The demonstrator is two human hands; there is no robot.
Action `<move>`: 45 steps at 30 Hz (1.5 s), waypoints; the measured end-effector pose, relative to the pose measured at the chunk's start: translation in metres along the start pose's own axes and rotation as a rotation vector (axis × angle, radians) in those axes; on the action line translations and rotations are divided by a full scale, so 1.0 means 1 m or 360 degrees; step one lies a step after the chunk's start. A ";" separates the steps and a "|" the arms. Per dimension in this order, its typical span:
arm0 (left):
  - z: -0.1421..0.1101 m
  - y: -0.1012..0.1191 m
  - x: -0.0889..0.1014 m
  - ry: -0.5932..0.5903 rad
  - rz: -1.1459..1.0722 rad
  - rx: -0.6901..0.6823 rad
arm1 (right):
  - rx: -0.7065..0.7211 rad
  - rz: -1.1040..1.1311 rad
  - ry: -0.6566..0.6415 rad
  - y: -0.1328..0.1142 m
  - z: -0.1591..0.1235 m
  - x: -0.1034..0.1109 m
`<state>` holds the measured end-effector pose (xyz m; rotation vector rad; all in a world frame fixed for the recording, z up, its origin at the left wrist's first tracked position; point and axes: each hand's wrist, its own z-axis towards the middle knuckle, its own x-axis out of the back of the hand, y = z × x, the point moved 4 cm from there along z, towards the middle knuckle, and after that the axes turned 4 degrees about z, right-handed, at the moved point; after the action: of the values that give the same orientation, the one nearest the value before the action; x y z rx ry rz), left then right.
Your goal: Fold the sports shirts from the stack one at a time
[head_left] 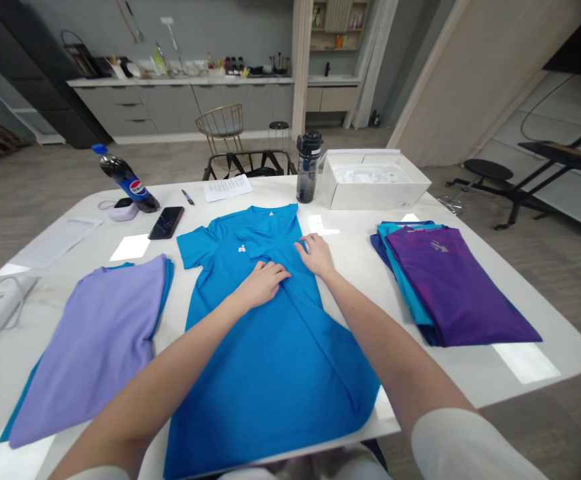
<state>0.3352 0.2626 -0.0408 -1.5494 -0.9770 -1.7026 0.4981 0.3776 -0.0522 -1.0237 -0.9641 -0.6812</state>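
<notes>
Left hand (263, 283) laid flat on the blue T-shirt (270, 380), fingers (276, 272) together, not clamped on anything. Right hand (316, 257) rests on the fabric just beside it, fingers (304, 245) slightly apart, also not clamped. Shirt is spread front-up at the middle of the white desk (545, 353), hem toward the person, one side apparently folded in across the chest. Palms are kept flat with even pressure, so the crease stays straight and the cloth unwrinkled.

A folded lilac garment (90, 353) lies to the left; a stack of purple and teal garments (450, 287) to the right. Along the far side: Pepsi bottle (127, 183), phone (166, 222), pen (187, 197), paper sheet (227, 188), black water bottle (309, 167), open white box (375, 180). Beyond are a gold wire chair (223, 127), a grey kitchen counter (180, 81) and a black stool (485, 170) on a wood-look floor (410, 137).
</notes>
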 end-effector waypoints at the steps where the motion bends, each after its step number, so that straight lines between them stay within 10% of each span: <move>1: 0.000 0.004 0.000 0.0016 0.0029 0.0026 | -0.0050 0.0015 0.0005 0.000 -0.008 0.005; 13: -0.002 0.031 0.001 0.0052 0.0227 0.0152 | 0.0010 -0.0210 -0.0752 0.013 -0.202 0.066; 23: -0.013 0.045 0.010 0.0048 0.0358 0.0194 | 0.0208 0.0388 -0.1051 -0.056 -0.234 0.137; 28: -0.062 0.054 0.017 0.0068 0.0436 0.0256 | 0.0390 0.0732 -0.1372 -0.100 -0.258 0.116; 35: -0.146 0.122 0.007 0.0006 0.0292 -0.0183 | 0.0415 0.0262 -0.1158 -0.083 -0.280 0.066; 45: -0.183 0.164 0.017 0.0047 -0.0034 -0.0276 | 0.0454 0.0318 -0.1121 -0.086 -0.283 0.063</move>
<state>0.3752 0.0219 -0.0125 -1.6231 -0.8524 -1.8616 0.5482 0.0816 -0.0179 -1.1009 -1.4896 0.0102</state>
